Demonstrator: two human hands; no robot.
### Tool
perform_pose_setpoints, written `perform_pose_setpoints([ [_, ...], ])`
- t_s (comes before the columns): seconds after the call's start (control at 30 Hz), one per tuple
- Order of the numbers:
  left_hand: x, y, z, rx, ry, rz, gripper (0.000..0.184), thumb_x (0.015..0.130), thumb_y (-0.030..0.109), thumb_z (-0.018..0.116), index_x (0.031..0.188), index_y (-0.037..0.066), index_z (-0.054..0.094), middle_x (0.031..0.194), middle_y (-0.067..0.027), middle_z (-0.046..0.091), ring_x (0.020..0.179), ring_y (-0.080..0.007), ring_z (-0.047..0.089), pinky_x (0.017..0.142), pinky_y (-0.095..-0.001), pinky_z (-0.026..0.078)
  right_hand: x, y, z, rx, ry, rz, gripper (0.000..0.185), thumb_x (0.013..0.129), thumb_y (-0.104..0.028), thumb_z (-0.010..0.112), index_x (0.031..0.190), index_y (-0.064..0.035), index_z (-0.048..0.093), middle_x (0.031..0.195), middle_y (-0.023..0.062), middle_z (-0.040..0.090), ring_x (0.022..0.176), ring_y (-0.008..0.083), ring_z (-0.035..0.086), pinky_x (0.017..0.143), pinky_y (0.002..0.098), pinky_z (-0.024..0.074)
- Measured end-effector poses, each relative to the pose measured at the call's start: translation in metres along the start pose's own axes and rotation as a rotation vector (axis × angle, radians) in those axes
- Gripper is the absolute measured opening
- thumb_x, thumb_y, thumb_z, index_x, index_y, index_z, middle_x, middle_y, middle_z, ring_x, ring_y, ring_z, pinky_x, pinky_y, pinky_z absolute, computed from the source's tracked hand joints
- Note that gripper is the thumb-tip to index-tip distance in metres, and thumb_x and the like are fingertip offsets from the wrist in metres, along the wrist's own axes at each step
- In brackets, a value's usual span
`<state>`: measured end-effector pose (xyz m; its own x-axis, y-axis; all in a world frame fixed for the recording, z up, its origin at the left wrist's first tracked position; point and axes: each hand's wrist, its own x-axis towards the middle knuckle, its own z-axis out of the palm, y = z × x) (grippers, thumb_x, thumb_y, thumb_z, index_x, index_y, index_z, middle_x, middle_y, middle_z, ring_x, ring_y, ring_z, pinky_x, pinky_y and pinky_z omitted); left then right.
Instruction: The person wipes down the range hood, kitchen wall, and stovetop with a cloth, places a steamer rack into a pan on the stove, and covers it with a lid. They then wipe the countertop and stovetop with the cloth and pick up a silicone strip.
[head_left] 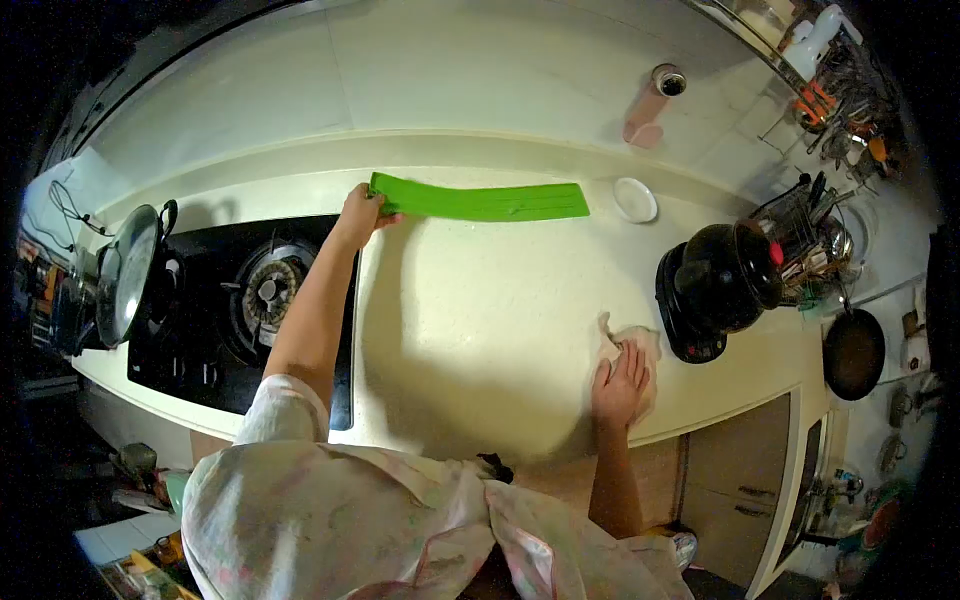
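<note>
My left hand point(364, 214) grips the left end of a long, flat green cutting board point(490, 201) at the back of the pale countertop point(480, 320). Scratch-like lines run along the board, which curves slightly. Over at the right front, my right hand point(619, 385) lies with its palm down on a crumpled, pale cloth point(648, 362). Its fingers are stretched out and pressed on the cloth against the counter.
A black gas stove point(210, 370) is at the left, with a lidded pan point(130, 275) on it. To the right stand a black cooker point(725, 280), a white round dish point(635, 200) and a pink bottle point(650, 108). A frying pan point(854, 354) hangs farther right.
</note>
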<state>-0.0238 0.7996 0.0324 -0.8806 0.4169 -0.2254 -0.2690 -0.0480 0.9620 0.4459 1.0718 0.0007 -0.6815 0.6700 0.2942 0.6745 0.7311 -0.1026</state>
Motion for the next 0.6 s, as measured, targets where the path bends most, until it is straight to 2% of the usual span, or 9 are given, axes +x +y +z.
perform_pose_setpoints([
  [0.1,-0.04,-0.01,-0.008,0.034,0.015,0.027,0.031,0.101,0.001,0.041,0.131,-0.008,0.037,0.113,-0.0236,0.058,0.086,-0.0298,0.067,0.07,-0.0388,0.062,-0.002,0.0,-0.002,-0.018,0.024,-0.025,0.053,0.095,-0.029,0.053,0.139,-0.0015,0.047,0.149,0.0153,0.043,0.138,0.035,0.039,0.114,0.0508,0.0282],
  [0.2,-0.092,-0.018,-0.017,0.042,0.025,0.031,0.027,0.102,0.002,0.041,0.128,-0.004,0.04,0.112,-0.0203,0.059,0.084,-0.0266,0.067,0.069,-0.0359,0.062,-0.002,0.001,-0.003,0.025,0.027,-0.024,0.054,0.095,-0.029,0.054,0.14,-0.001,0.046,0.149,0.016,0.044,0.138,0.0346,0.038,0.114,0.0506,0.0278],
  [0.3,-0.143,-0.024,-0.028,0.053,0.055,0.004,0.025,0.102,0.003,0.042,0.127,-0.002,0.042,0.113,-0.0174,0.059,0.085,-0.0249,0.067,0.07,-0.0346,0.062,0.002,0.002,-0.001,0.015,0.085,-0.055,0.048,0.093,-0.027,0.057,0.133,-0.0004,0.053,0.141,0.0173,0.052,0.133,0.035,0.045,0.113,0.0496,0.0294],
  [0.4,-0.193,-0.036,-0.034,0.058,0.102,-0.038,0.025,0.103,0.004,0.042,0.128,0.0,0.042,0.114,-0.0159,0.06,0.088,-0.0244,0.067,0.071,-0.0342,0.062,0.016,-0.021,-0.052,0.201,-0.11,0.066,0.04,0.092,-0.025,0.06,0.123,-0.0007,0.061,0.132,0.0197,0.058,0.125,0.037,0.051,0.109,0.0455,0.0354],
  [0.5,-0.231,-0.042,-0.04,0.055,0.131,-0.085,0.026,0.103,0.005,0.041,0.129,0.0,0.042,0.115,-0.0155,0.06,0.092,-0.0243,0.067,0.073,-0.0343,0.062,0.046,-0.013,-0.032,0.235,0.093,-0.089,0.034,0.093,-0.017,0.059,0.122,-0.0006,0.061,0.119,0.0201,0.063,0.105,0.0349,0.062,0.09,0.0392,0.0496],
  [0.57,-0.247,-0.047,-0.044,0.033,0.17,-0.086,0.026,0.104,0.005,0.041,0.13,0.001,0.042,0.115,-0.0155,0.06,0.093,-0.0245,0.067,0.074,-0.0348,0.062,0.07,-0.019,-0.004,0.393,0.018,-0.095,0.029,0.093,-0.014,0.06,0.117,0.0005,0.064,0.106,0.019,0.068,0.095,0.0323,0.066,0.085,0.0384,0.0518],
  [0.6,-0.255,-0.045,-0.044,0.04,0.186,-0.103,0.027,0.104,0.006,0.041,0.13,0.001,0.041,0.116,-0.0152,0.059,0.095,-0.0247,0.067,0.075,-0.0358,0.063,0.083,-0.029,0.003,0.476,-0.067,-0.078,0.031,0.092,-0.018,0.06,0.118,-0.0001,0.064,0.108,0.0208,0.068,0.099,0.0355,0.065,0.088,0.0412,0.0509],
])
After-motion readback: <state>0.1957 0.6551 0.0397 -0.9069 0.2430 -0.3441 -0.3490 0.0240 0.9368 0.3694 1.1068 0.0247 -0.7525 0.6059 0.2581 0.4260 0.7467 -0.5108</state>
